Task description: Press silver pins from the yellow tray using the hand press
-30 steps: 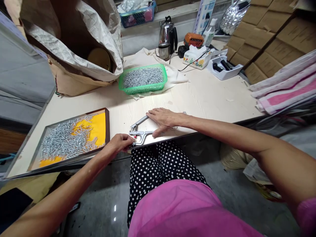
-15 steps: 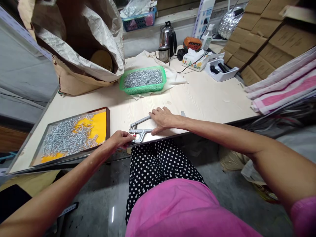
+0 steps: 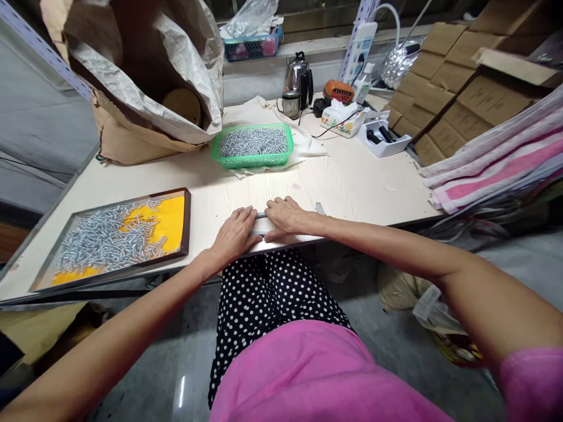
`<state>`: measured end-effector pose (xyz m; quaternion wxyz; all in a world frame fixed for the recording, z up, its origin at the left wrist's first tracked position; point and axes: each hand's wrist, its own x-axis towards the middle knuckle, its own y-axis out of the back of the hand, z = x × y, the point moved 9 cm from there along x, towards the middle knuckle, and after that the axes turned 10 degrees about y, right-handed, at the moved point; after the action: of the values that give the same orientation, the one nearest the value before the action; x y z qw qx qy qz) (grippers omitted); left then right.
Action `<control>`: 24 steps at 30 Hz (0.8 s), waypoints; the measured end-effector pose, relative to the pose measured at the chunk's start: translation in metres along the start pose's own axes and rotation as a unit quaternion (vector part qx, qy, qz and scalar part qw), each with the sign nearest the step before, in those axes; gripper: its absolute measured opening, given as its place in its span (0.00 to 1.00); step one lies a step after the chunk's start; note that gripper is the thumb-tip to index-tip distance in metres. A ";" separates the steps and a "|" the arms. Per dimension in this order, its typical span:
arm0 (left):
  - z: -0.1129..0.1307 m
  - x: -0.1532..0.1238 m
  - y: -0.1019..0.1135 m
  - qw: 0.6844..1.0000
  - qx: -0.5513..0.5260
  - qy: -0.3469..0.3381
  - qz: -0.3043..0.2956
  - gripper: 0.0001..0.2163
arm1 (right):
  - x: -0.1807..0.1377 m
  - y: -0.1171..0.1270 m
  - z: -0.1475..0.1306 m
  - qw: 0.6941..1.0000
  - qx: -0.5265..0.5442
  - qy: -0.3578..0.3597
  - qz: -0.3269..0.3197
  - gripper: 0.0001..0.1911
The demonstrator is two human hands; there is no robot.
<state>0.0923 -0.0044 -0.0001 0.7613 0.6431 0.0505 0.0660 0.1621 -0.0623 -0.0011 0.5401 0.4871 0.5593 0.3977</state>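
Observation:
A grey metal plier-like hand tool (image 3: 258,232) with two handles lies at the table's front edge, mostly hidden under my hands. My left hand (image 3: 235,232) is closed over its left end, fingers on the far side and thumb on the near side. Around the right part of the handles my right hand (image 3: 288,218) is wrapped, close beside the left one. Only short lengths of the two bars show between them. To the left, a shallow dark-rimmed tray (image 3: 186,223) with a yellow bottom holds many small silvery metal pieces (image 3: 105,240).
Behind my hands stands a green basket (image 3: 253,164) full of similar metal pieces. A big paper sack (image 3: 149,153) fills the back left. A kettle (image 3: 300,73), tissue box (image 3: 341,121) and white tray (image 3: 387,147) stand at the back; cardboard boxes (image 3: 461,129) and striped cloth (image 3: 479,181) are right.
My left hand has moved right from pinching near the tool's red part to gripping over the tool. The right hand stays on the handles. The view has shifted slightly.

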 end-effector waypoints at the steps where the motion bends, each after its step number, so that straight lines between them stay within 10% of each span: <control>1: 0.002 0.007 -0.006 1.000 0.001 -0.022 -0.019 0.26 | -0.001 0.000 0.001 1.000 0.001 0.002 -0.007 0.34; 18: -0.007 0.025 -0.005 0.997 -0.009 0.071 -0.039 0.10 | 0.003 -0.003 0.004 0.996 0.048 -0.001 0.069 0.12; 24: 0.015 0.000 -0.012 0.991 -0.009 0.093 0.100 0.21 | 0.009 0.002 0.033 0.995 0.069 0.018 0.074 0.43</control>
<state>0.0947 -0.0207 -0.0094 0.7486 0.6292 0.0564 0.2016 0.1951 -0.0559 -0.0048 0.4636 0.5560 0.5579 0.4058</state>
